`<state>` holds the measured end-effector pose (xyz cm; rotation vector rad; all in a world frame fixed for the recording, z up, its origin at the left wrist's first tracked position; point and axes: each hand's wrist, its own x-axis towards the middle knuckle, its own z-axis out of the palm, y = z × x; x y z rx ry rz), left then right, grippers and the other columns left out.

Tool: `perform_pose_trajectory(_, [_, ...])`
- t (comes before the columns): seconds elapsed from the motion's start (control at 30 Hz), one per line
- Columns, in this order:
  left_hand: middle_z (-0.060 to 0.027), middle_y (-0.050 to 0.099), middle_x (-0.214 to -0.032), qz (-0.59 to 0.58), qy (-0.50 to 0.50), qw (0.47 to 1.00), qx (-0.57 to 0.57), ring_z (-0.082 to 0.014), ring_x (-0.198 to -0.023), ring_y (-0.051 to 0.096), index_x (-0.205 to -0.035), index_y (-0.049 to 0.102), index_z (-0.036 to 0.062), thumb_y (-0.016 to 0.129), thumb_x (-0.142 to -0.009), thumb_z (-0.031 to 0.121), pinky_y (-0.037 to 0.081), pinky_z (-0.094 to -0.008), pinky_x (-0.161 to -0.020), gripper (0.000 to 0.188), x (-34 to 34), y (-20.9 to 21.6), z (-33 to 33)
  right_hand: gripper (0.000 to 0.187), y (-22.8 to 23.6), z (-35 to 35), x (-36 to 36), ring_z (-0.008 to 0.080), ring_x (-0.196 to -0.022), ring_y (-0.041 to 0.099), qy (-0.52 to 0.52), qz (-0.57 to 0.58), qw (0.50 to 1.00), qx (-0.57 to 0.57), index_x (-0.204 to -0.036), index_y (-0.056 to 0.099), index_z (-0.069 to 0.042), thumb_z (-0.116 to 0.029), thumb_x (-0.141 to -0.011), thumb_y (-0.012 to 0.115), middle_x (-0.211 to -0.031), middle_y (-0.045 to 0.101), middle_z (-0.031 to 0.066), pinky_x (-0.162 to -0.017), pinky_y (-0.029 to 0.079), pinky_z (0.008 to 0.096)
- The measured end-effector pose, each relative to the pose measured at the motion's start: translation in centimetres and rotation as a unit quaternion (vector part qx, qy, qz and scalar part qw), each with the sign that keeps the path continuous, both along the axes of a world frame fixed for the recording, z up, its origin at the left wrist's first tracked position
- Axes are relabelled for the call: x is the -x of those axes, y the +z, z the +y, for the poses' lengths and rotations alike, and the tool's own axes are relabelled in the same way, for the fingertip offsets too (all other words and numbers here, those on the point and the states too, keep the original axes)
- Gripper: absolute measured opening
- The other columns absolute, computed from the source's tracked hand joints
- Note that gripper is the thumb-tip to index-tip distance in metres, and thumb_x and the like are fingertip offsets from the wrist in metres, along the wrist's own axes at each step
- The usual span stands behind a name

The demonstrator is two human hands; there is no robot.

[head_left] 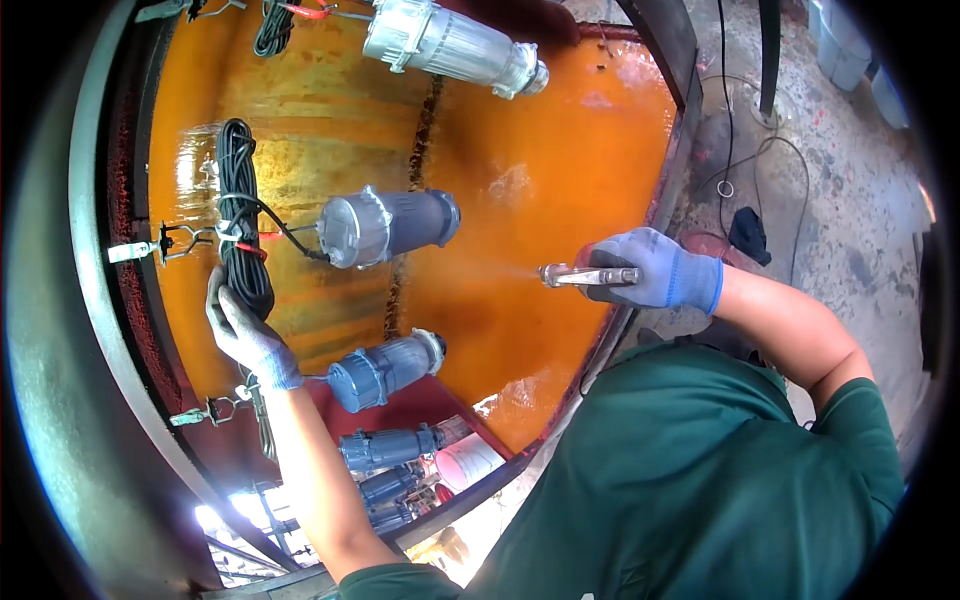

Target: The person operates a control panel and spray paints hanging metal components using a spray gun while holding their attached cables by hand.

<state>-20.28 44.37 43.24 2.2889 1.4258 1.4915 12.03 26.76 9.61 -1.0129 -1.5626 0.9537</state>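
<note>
A metal spray gun (590, 276) is gripped in my gloved right hand (652, 268). Its nozzle points left, and a faint mist leaves it toward a submersible-type pump motor (388, 228). That motor is partly grey-blue and partly pale, lying sideways in the picture, with a cable leading to a bundled coil of black cable (238, 200). My gloved left hand (245, 335) is at the coil's lower end, fingers along its side; the thumb is hidden. A hook (185, 240) and red clip are beside the coil.
A silvery motor (450, 48) hangs above, and a blue motor (385, 372) below, with several more behind it. An orange-coated booth wall (560, 180) stands behind them. A curved metal rail (95, 250) runs at left; a pink-white bucket (467, 462) and loose floor hoses (790, 150) also show.
</note>
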Motion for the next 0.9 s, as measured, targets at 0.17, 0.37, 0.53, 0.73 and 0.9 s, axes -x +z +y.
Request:
perform_pose_trajectory(0.17, [-0.0157, 0.064, -0.135, 0.019, 0.01, 1.0, -0.015, -0.0242, -0.119, 0.064, -0.137, 0.06, -0.0043, 0.05, -0.11, 0.024, 0.055, -0.0362, -0.098, 0.04, 2.1, 0.1, -1.2, 0.021, -0.2, 0.8, -1.1, 0.0344, -0.075, 0.071, -0.046, 0.058, 0.993, 0.091, -0.092, 0.068, -0.007, -0.024, -0.087, 0.079, -0.078, 0.069, 0.0163, -0.068, 0.055, 0.0427])
perform_pose_trajectory(0.37, [-0.0184, 0.061, -0.136, 0.021, 0.044, 0.999, -0.017, -0.0248, -0.124, 0.06, -0.14, 0.056, -0.008, 0.052, -0.11, 0.025, 0.048, -0.0366, -0.108, 0.044, 5.7, 0.7, -1.9, 0.02, -1.0, 0.8, -1.2, 0.0369, -0.078, 0.07, -0.055, 0.044, 0.993, 0.094, -0.093, 0.067, -0.007, -0.023, -0.087, 0.077, -0.079, 0.069, 0.0156, -0.07, 0.055, 0.0444])
perform_pose_trajectory(0.53, [-0.0177, 0.062, -0.134, 0.008, 0.064, 0.998, -0.009, -0.022, -0.121, 0.061, -0.139, 0.057, -0.0074, 0.052, -0.11, 0.024, 0.049, -0.0351, -0.106, 0.043, 8.0, 0.5, -1.4, 0.024, 0.1, -0.2, -2.4, 0.0378, -0.078, 0.069, -0.001, -0.065, 0.998, 0.012, -0.099, 0.067, -0.008, -0.025, -0.086, 0.079, -0.081, 0.068, 0.0152, -0.069, 0.055, 0.0446])
perform_pose_trajectory(0.73, [-0.0175, 0.064, -0.131, -0.002, 0.097, 0.995, -0.019, -0.0225, -0.118, 0.063, -0.137, 0.06, -0.0069, 0.054, -0.109, 0.024, 0.051, -0.0357, -0.104, 0.042, 12.0, 0.4, -0.1, 0.023, 6.1, -1.4, -3.8, 0.0385, -0.074, 0.066, -0.043, 0.054, 0.995, -0.076, -0.101, 0.065, -0.007, -0.013, -0.084, 0.08, -0.082, 0.064, 0.0167, -0.063, 0.051, 0.0457])
perform_pose_trajectory(0.9, [-0.0184, 0.064, -0.131, 0.038, 0.135, 0.99, -0.016, -0.0237, -0.118, 0.064, -0.136, 0.059, -0.0073, 0.052, -0.109, 0.022, 0.051, -0.0362, -0.104, 0.04, 13.5, 0.4, 1.6, 0.026, 4.7, -1.6, -3.6, 0.0399, -0.076, 0.066, 0.016, -0.136, 0.982, -0.129, -0.1, 0.065, -0.007, -0.026, -0.088, 0.077, -0.084, 0.063, 0.0157, -0.064, 0.053, 0.0466])
